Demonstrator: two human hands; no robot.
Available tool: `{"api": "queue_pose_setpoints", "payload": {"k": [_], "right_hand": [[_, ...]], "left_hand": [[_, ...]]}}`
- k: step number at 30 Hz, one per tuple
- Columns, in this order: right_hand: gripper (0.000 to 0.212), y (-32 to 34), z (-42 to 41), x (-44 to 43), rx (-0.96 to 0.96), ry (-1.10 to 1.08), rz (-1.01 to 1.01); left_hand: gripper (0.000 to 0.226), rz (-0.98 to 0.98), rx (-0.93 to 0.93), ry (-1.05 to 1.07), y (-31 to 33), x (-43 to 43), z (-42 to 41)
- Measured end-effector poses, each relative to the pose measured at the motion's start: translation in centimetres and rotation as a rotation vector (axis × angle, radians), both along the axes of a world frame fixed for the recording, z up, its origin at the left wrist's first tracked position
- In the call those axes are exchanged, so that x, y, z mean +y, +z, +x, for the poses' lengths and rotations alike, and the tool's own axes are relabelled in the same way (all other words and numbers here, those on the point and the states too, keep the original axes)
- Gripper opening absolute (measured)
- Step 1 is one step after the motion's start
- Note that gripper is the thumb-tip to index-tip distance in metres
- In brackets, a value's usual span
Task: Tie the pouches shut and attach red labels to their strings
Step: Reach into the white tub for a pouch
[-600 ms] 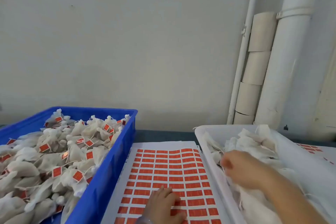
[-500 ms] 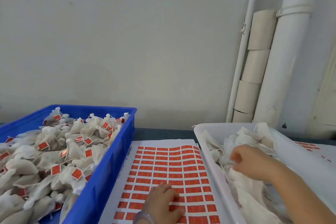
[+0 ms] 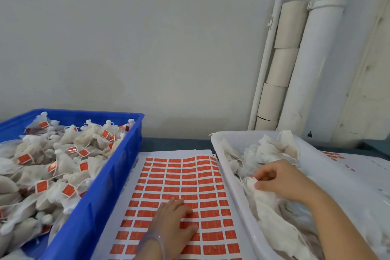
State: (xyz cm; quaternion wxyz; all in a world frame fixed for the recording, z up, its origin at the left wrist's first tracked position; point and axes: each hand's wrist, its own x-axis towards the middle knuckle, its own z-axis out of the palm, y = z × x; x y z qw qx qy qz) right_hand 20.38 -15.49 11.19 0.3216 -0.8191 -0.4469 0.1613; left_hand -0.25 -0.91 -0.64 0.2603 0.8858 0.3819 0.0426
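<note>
Blue bin [image 3: 118, 177] at the bench's left edge: heaped with finished pouches [image 3: 69, 158], necks tied, red labels on their strings.

Label sheet [image 3: 185, 177] at bench centre, lying between the two bins; its far edge is bowed up slightly. Most rows look full of red labels.

Left hand [image 3: 172, 222] lies palm-down on the near part of the sheet, fingers spread and flat, gripping nothing. Pale bangle on the wrist.

White bin [image 3: 223, 150] toward the right edge holds loose, untied pouches [image 3: 272, 152]. Right hand [image 3: 282, 179] is inside it, thumb and fingertips pinched on the top of one pouch [image 3: 259, 194], which lies on the pile. A second, mostly used sheet [image 3: 346, 159] sits beyond this bin.

Judgement: step in hand is picking one pouch for tying.

Risks:
- Pouches are limp and tangled; lifting by a pinch of fabric may drag a neighbour along by its string, or spill contents from the open neck.
- If the left hand lifts, the bowed sheet may shift.
</note>
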Motion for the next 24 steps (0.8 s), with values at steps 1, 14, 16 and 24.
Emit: {"api": "queue_pose_setpoints", "payload": {"k": [1,14,16,24], "right_hand": [[0.018,0.0,0.0,-0.1,-0.012,-0.014,0.022],[0.016,1.4,-2.9,0.1,-0.488,-0.084,0.144],[0.019,1.6,-2.9,0.3,-0.483,-0.087,0.217],[0.024,3.3,-4.6,0.9,-0.436,-0.092,0.608]], "left_hand": [[0.047,-0.001,-0.004,0.002,0.0,0.0,0.0],[0.048,0.028,-0.008,0.023,-0.4,-0.5,-0.3],[0.047,0.027,-0.027,0.031,-0.3,-0.6,-0.2],[0.047,0.004,-0.032,0.043,-0.1,-0.5,-0.5]]}}
